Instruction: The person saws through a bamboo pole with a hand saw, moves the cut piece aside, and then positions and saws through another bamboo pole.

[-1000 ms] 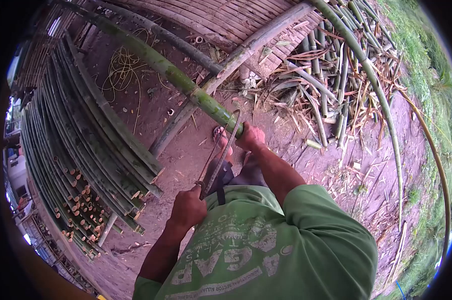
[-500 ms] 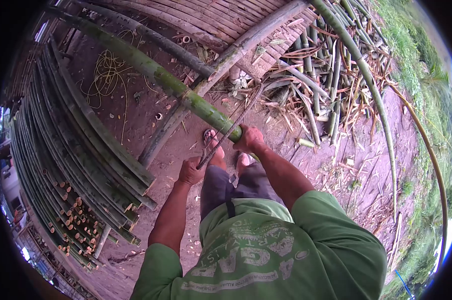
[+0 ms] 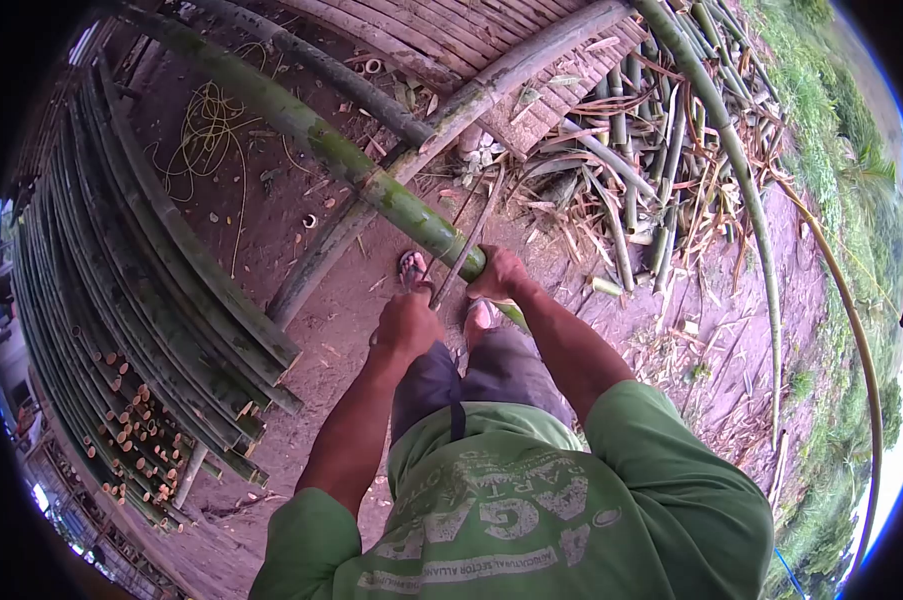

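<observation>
The left hand (image 3: 408,325) is clamped around the near end of a thin saw with a dark, rough, curved bow and a narrow blade (image 3: 478,230). Ahead of that hand, the saw crosses a thick, round, glossy green bamboo pole with darker blotches and a pale joint ring (image 3: 396,207), close to its near end. The right hand (image 3: 497,273) is clamped on that end, fingers wrapped over it, just beside the saw.

The left fist covers most of the saw's handle, and the blade is too thin and blurred to tell how deep it sits in the bamboo. The right hand hides the pole's end face; the far end fades into the dark rim of the view. A slim green piece (image 3: 514,315) shows partly below the right hand, its lower part hidden.

Beyond the hands, the pole lies across a weathered grey round beam (image 3: 321,262). Left of the left hand is a large stack of long dark-green bamboo poles with pale, hollow cut ends (image 3: 171,270); past it lies a tangled yellow cord (image 3: 206,135). Ahead is a slatted brown bamboo platform (image 3: 441,35). Ahead and right of the right hand lie heaped bamboo offcuts and curled, papery brown husks (image 3: 636,170). Sandalled feet (image 3: 412,268) stand below the pole on reddish-brown earth (image 3: 691,330) scattered with chips, with green grass (image 3: 821,130) at the far right.
</observation>
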`<state>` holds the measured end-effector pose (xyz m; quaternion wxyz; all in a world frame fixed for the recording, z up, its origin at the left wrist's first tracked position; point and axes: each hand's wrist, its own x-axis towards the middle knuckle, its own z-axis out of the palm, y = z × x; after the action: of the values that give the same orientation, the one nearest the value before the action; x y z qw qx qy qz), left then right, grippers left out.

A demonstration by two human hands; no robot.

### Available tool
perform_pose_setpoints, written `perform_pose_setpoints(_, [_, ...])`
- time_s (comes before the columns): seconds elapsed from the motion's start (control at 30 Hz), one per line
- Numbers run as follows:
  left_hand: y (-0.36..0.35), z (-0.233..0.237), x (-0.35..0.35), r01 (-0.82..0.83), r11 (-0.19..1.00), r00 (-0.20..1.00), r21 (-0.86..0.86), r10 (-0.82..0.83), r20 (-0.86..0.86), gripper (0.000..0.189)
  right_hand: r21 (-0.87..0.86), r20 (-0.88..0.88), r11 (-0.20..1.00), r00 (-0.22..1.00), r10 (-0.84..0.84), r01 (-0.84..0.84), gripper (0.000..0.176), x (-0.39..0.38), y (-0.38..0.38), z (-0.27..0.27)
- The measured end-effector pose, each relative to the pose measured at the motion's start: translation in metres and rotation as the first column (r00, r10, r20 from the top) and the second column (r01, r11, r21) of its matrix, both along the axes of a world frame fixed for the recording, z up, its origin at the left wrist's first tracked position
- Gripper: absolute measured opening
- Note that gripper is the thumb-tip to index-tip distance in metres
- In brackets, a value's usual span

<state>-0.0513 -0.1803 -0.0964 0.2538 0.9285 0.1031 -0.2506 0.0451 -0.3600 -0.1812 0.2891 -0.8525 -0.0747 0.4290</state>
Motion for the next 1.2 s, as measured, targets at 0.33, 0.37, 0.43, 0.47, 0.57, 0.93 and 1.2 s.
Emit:
perform_pose_setpoints(0.33, [0.041,0.1,-0.105,-0.003,0.998,1.0,-0.059,0.002,-0.019,0.017,-0.154,-0.029,0.988,1.0,0.003,-0.007,0.067,0.003,0.005,0.026])
perform_pose_setpoints(0.37, [0.042,0.098,-0.104,-0.002,0.999,1.0,-0.045,0.001,-0.027,0.017,-0.157,-0.033,0.987,0.999,0.009,-0.014,0.067,0.0,0.008,0.026])
perform_pose_setpoints(0.43, [0.042,0.076,-0.083,-0.005,1.0,1.0,-0.031,0.004,-0.024,0.017,-0.175,-0.022,0.984,0.999,0.025,-0.028,0.068,0.003,0.01,0.025])
perform_pose_setpoints(0.47, [0.034,0.05,-0.052,-0.011,0.997,0.999,-0.077,0.014,0.04,0.016,-0.169,0.012,0.986,1.0,0.015,-0.013,0.067,0.0,0.01,0.018])
perform_pose_setpoints(0.57, [0.012,0.006,0.003,-0.034,0.995,0.994,-0.093,0.043,0.105,0.015,-0.2,0.02,0.979,0.999,-0.034,0.037,0.065,0.008,0.009,0.024])
perform_pose_setpoints(0.93, [0.028,0.059,-0.006,-0.003,0.999,0.997,-0.05,-0.001,-0.075,0.026,-0.225,0.036,0.972,0.998,-0.052,0.059,0.064,-0.013,0.022,0.029])
perform_pose_setpoints(1.2, [0.019,0.137,-0.049,-0.001,1.0,0.993,-0.021,-0.001,-0.118,0.023,-0.163,0.076,0.985,0.996,-0.037,0.049,0.06,-0.004,0.012,0.056])
